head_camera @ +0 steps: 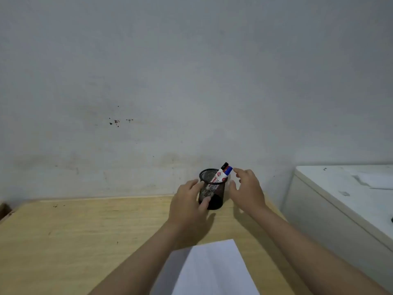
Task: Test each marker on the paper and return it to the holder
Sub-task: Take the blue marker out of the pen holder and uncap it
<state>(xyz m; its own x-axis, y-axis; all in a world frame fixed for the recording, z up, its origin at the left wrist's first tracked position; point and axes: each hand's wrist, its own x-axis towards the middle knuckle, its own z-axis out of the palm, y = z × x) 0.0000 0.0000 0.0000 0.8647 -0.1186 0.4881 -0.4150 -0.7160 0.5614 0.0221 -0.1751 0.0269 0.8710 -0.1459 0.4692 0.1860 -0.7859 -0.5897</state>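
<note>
A black mesh holder [212, 193] stands near the far edge of the wooden desk [85, 241]. Markers [222, 173] lean inside it to the right, black and blue caps sticking out above the rim. My left hand [188, 206] is wrapped around the holder's left side, fingers and thumb on the mesh. Just right of the holder hovers my right hand [247, 191], fingers spread, its fingertips close to the marker caps and holding nothing. A white sheet of paper [212, 271] lies at the near edge of the desk, between my forearms.
A grey stained wall rises right behind the desk. To the right stands a white cabinet [344, 201] with a pale top, separated from the desk by a narrow gap. The desk's left part is bare wood.
</note>
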